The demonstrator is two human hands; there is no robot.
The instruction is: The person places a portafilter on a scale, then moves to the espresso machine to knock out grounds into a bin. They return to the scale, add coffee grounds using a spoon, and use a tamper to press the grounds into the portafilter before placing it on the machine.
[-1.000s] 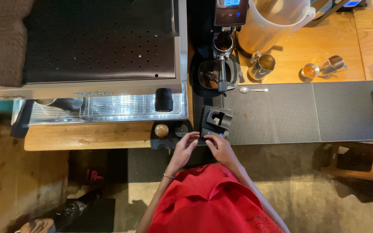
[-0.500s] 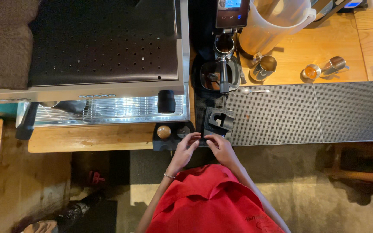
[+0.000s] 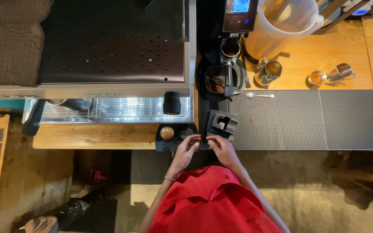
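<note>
Both at the counter's front edge: left hand (image 3: 188,146) and right hand (image 3: 217,145), fingers loosely curled, tips nearly meeting; whether pinching anything, cannot tell. Black angular plastic tamping stand (image 3: 222,124) just beyond the right hand, on grey ribbed rubber mat (image 3: 281,121). Wooden-knobbed tamper (image 3: 166,133) just left; black coffee grinder (image 3: 229,73) farther back.

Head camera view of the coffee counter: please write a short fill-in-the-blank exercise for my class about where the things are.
1. Both hands, left hand and right hand, meet at the counter's front edge just below the black ____ tamping stand.
2. The small metal spoon lies on the grey ribbed ____.
3. The round wooden-topped tamper sits to the ____ of the tamping stand.
4. The person wears a ____ top.

Missing words: plastic; mat; left; red
</note>
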